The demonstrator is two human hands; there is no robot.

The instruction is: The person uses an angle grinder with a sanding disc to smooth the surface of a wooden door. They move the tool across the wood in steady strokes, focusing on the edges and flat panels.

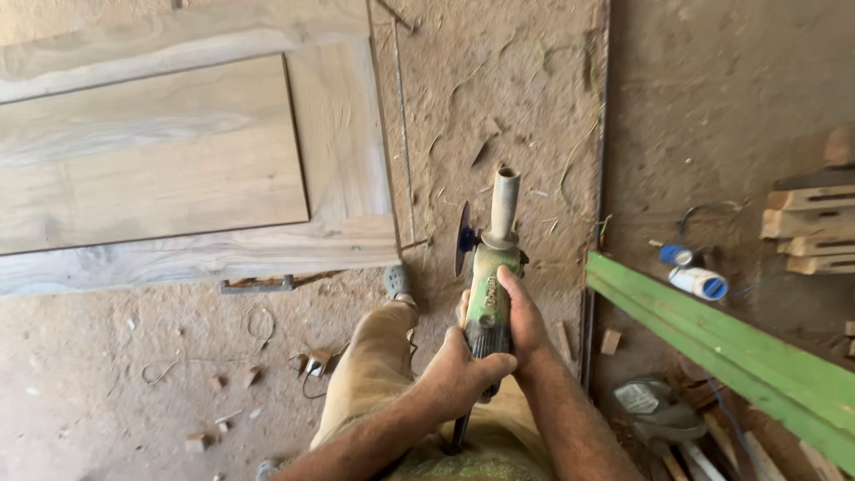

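Both my hands hold a dusty green angle grinder (488, 289) in front of me, above my bent knee. My left hand (459, 374) wraps the dark rear grip. On the right side of the green body rests my right hand (524, 321), thumb lying across the top. The grinder's disc (462, 239) stands on edge at the left of its head, and a pale side handle (504, 203) sticks out forward. A black cord hangs down from the rear of the tool. A large wooden door panel (178, 160) lies flat at the upper left.
Sawdust and wood chips cover the dirt floor. A green-painted plank (721, 352) runs diagonally at the right. A blue-and-white plug connector (699, 282) lies by stacked wood blocks (815, 227). A metal bracket (256, 286) sits at the door's lower edge. Loose wire (209, 352) trails lower left.
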